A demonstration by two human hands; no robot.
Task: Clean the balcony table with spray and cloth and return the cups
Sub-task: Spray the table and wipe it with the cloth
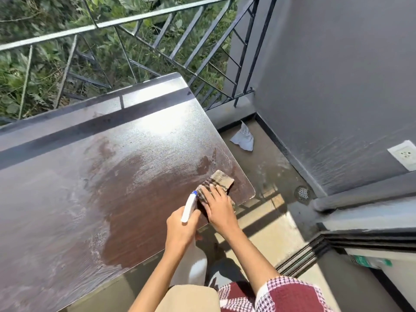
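Grey balcony railing (126, 20) runs across the top of the frame with green foliage beyond it, and a grey wall fills the upper right. Below the railing a dark brown counter (67, 181) takes up the left and centre. Its surface is streaked pale, with a darker wet patch (139, 206) toward the lower centre. Near the counter's right corner lies a brown checked cloth (221, 180), and the right hand (219, 209) presses on it with fingers laid flat. Just left of it, the left hand (180, 229) grips the neck of a white spray bottle (189, 207), its nozzle pointing up-frame beside the cloth. On the floor at right lie a pale scrap (243, 137) and a round drain (302, 193).
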